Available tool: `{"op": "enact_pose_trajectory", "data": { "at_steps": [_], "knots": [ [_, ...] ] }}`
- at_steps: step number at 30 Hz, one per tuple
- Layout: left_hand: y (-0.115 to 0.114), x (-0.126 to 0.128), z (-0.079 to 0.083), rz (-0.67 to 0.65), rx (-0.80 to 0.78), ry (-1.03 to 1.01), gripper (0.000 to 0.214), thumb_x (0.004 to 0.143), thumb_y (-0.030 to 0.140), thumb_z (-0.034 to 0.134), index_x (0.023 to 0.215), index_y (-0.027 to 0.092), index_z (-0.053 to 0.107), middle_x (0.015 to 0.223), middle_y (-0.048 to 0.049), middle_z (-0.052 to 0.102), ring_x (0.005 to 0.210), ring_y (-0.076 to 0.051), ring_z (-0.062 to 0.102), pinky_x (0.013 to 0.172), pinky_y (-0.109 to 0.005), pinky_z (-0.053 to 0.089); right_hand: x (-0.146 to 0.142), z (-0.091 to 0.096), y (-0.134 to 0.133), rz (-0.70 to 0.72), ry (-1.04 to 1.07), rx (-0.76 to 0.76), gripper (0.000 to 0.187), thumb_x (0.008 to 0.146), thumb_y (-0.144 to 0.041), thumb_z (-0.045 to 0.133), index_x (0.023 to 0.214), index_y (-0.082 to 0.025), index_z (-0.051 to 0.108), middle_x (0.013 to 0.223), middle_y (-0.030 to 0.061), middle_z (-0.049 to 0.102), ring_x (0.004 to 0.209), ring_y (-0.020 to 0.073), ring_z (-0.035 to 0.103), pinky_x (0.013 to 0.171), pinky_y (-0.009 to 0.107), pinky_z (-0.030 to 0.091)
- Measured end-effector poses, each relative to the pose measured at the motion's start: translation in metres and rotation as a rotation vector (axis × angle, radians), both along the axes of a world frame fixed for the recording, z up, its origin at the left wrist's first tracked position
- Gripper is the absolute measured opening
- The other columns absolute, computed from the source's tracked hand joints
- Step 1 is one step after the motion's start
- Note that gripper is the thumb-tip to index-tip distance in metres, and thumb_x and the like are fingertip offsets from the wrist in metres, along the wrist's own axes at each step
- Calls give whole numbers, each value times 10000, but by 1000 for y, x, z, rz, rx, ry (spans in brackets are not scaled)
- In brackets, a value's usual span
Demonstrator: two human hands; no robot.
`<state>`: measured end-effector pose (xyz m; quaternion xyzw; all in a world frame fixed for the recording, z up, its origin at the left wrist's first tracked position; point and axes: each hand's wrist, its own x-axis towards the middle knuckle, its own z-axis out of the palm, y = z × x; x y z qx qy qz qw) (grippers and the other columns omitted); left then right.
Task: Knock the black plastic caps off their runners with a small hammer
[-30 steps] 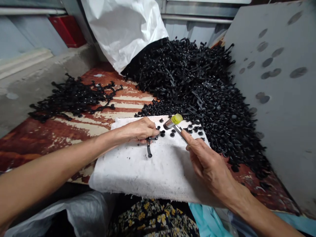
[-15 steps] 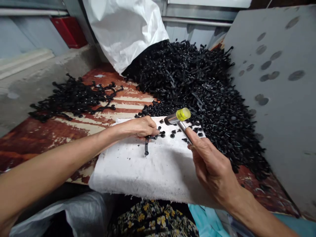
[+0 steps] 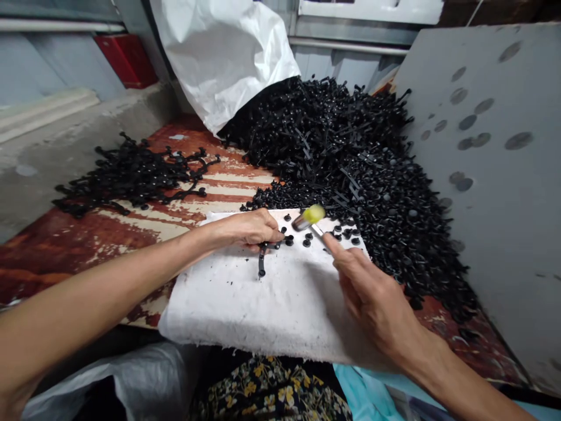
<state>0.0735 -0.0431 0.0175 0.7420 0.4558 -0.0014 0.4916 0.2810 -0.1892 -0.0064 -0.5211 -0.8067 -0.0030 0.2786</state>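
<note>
My left hand (image 3: 259, 228) is closed on a black plastic strip (image 3: 262, 263) with round ends, over a white cloth (image 3: 245, 310). One end of the strip hangs down toward me on the cloth. Close to its fingertips sits a small black round cap (image 3: 289, 240). My right hand (image 3: 366, 278) grips the handle of a small mallet (image 3: 301, 221) with a yellow-green face and a dark face. The mallet head hovers just right of my left fingers, somewhat blurred. Several more black caps (image 3: 337, 228) lie on the cloth around it.
A large heap of black plastic parts (image 3: 342, 134) fills the back and right. On the left lies a smaller pile of black strips (image 3: 131, 175) on the worn red board (image 3: 87, 240). A white sack (image 3: 232, 52) hangs behind; a grey panel (image 3: 495, 175) stands at right.
The mallet head has moved down and slightly left, toward my left hand, with my right hand following. My left hand keeps its hold on the strip and has barely moved.
</note>
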Motion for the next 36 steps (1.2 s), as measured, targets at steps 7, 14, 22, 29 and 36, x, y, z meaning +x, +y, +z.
{"op": "enact_pose_trajectory", "data": {
  "at_steps": [7, 14, 22, 29, 36],
  "knots": [
    [-1, -2, -8, 4, -56, -49, 301, 759, 308, 599, 503, 179, 508, 396, 21, 466, 312, -67, 352, 340, -210, 208, -1, -2, 0, 27, -85, -54, 638, 828, 7, 353, 1447, -139, 406, 778, 42, 566, 439, 131, 514, 417, 248, 479],
    [-17, -20, -4, 36, -141, -176, 286, 812, 428, 575, 697, 181, 488, 563, 6, 603, 359, -46, 385, 362, -177, 217, 3, -5, -3, 8, 200, 76, 647, 897, -2, 399, 1492, -246, 329, 952, 72, 628, 780, 164, 651, 678, 268, 557],
    [-21, -33, -10, -97, -143, -219, 366, 846, 488, 520, 673, 167, 491, 574, 10, 577, 401, -40, 373, 385, -170, 246, 2, -20, -5, 20, 236, -26, 583, 894, -10, 408, 1448, -191, 408, 983, 102, 677, 796, 166, 674, 705, 282, 577],
    [-13, -21, -8, 9, -147, -189, 325, 803, 444, 589, 662, 178, 467, 505, 36, 515, 366, -37, 346, 359, -163, 216, 0, -16, -4, -13, 252, -64, 525, 893, -38, 409, 1396, -172, 480, 1046, 114, 707, 860, 183, 702, 765, 317, 593],
    [-15, -17, -6, 60, -112, -161, 270, 804, 390, 578, 667, 177, 486, 510, 47, 504, 368, -41, 357, 370, -166, 230, 0, -16, 3, -45, 275, -179, 488, 907, -89, 402, 1382, -127, 505, 1158, 167, 703, 936, 219, 715, 819, 376, 592]
  ]
}}
